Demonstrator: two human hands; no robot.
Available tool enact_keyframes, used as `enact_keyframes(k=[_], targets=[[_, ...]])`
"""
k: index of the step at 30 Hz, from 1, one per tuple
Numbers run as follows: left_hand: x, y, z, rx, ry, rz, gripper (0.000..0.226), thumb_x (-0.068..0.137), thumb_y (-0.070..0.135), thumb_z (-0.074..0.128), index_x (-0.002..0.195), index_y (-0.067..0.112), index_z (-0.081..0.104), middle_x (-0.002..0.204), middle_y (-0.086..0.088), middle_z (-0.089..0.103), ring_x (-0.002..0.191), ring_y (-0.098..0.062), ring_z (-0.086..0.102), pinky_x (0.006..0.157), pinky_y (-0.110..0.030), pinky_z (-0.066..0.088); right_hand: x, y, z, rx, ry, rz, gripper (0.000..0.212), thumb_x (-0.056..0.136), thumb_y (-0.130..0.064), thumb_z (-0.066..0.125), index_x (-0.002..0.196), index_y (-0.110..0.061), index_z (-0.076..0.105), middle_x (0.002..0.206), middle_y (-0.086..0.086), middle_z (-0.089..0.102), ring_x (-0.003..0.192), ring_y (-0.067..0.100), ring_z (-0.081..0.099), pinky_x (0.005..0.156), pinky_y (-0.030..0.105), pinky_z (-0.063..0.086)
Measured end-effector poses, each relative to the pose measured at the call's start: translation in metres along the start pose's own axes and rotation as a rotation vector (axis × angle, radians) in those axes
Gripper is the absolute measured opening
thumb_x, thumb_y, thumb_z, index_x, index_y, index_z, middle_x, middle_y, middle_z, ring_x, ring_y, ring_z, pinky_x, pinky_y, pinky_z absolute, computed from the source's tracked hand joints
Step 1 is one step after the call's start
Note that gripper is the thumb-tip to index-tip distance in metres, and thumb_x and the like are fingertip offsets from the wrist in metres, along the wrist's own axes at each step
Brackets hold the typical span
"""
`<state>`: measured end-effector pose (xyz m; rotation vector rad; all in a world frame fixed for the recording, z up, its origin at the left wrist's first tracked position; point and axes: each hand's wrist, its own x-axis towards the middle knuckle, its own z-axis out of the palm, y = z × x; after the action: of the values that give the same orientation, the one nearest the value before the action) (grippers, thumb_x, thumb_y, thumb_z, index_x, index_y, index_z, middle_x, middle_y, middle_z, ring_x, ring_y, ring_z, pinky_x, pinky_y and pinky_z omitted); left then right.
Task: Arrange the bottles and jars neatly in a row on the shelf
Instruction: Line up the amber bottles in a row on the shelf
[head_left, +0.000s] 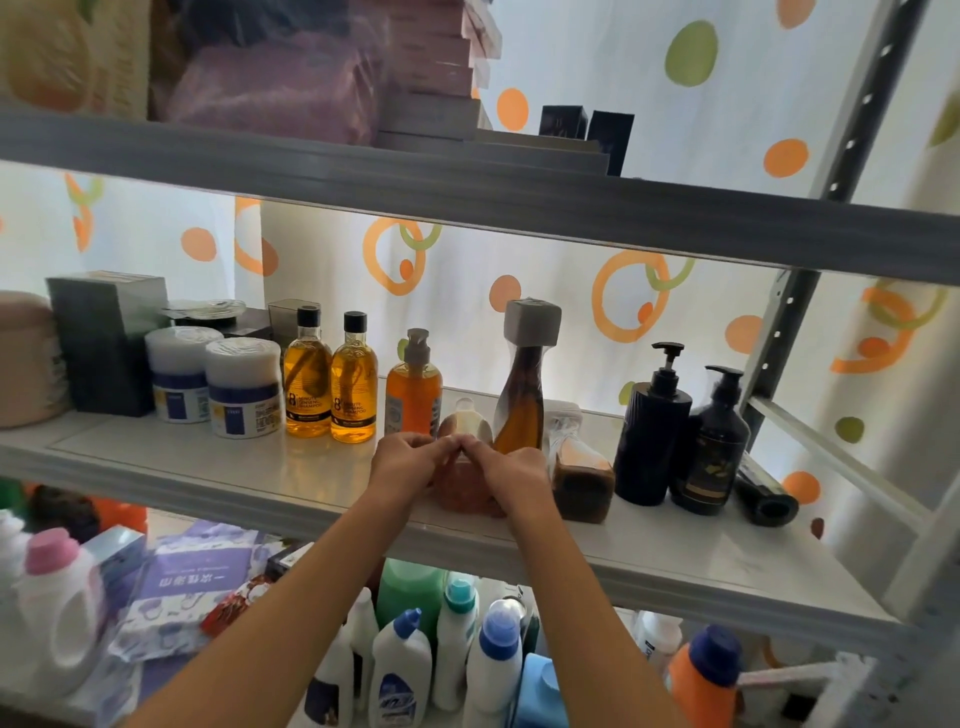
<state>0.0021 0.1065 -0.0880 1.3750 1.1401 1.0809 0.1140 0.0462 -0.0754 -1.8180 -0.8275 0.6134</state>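
Both hands, left hand (402, 460) and right hand (511, 470), grip the wrapped amber bottle (467, 491) at the shelf (208, 467) near edge; fingers closed on it. Tall bottle (522, 395) just behind.

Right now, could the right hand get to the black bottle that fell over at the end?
Probably not easily. The right hand is on the peach bottle, and two upright black pump bottles stand between it and the fallen black bottle.
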Motion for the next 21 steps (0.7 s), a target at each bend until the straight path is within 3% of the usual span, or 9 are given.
enact_keyframes(k=[3, 7, 9, 12, 15, 21], targets=[[-0.007, 0.003, -0.004, -0.074, -0.005, 0.052, 0.044, 0.078, 0.034, 0.078, 0.110, 0.006, 0.067, 0.100, -0.008, 0.070, 0.089, -0.019, 0.068, 0.073, -0.028, 0.057, -0.002, 0.005, 0.003, 0.041, 0.030, -0.089, 0.057, 0.072, -0.070, 0.067, 0.089, -0.016, 0.063, 0.093, -0.001, 0.069, 0.082, 0.014, 0.065, 0.083, 0.033, 0.059], [-0.015, 0.011, -0.013, -0.151, -0.006, 0.133, 0.041, 0.078, 0.029, 0.078, 0.112, 0.009, 0.065, 0.101, -0.002, 0.070, 0.095, -0.016, 0.067, 0.077, -0.026, 0.055, -0.014, 0.001, 0.003, 0.150, 0.041, -0.222, 0.033, 0.077, -0.059, 0.071, 0.075, -0.030, 0.058, 0.079, -0.012, 0.065, 0.071, 0.007, 0.064, 0.074, 0.020, 0.056], [-0.020, 0.018, -0.016, -0.191, -0.008, 0.166, 0.040, 0.079, 0.027, 0.078, 0.113, 0.011, 0.065, 0.101, 0.000, 0.069, 0.095, -0.015, 0.067, 0.076, -0.024, 0.055, -0.019, -0.002, 0.005, 0.212, 0.064, -0.282, 0.028, 0.078, -0.055, 0.073, 0.079, -0.030, 0.062, 0.080, -0.012, 0.067, 0.074, 0.009, 0.066, 0.072, 0.018, 0.055], [-0.025, 0.033, -0.024, -0.231, -0.005, 0.235, 0.033, 0.081, 0.022, 0.076, 0.110, 0.009, 0.066, 0.098, -0.001, 0.071, 0.092, -0.013, 0.068, 0.064, -0.017, 0.054, -0.025, -0.009, 0.005, 0.305, 0.063, -0.325, 0.031, 0.080, -0.048, 0.075, 0.098, -0.024, 0.071, 0.087, -0.010, 0.071, 0.081, 0.010, 0.068, 0.082, 0.028, 0.059], [-0.026, 0.046, -0.032, -0.241, -0.026, 0.310, 0.028, 0.083, 0.016, 0.074, 0.109, 0.008, 0.066, 0.097, 0.000, 0.070, 0.087, -0.006, 0.066, 0.057, -0.009, 0.051, -0.029, -0.014, 0.002, 0.369, 0.003, -0.389, 0.019, 0.079, -0.041, 0.079, 0.092, -0.031, 0.068, 0.091, -0.009, 0.074, 0.085, 0.010, 0.069, 0.084, 0.031, 0.059], [-0.027, 0.052, -0.038, -0.130, -0.037, 0.427, 0.025, 0.087, 0.017, 0.069, 0.111, 0.013, 0.066, 0.104, 0.007, 0.068, 0.092, 0.003, 0.064, 0.058, -0.004, 0.048, -0.037, -0.021, -0.001, 0.385, -0.047, -0.430, 0.034, 0.075, -0.039, 0.082, 0.104, -0.029, 0.066, 0.097, -0.009, 0.073, 0.091, 0.011, 0.070, 0.084, 0.025, 0.057]])
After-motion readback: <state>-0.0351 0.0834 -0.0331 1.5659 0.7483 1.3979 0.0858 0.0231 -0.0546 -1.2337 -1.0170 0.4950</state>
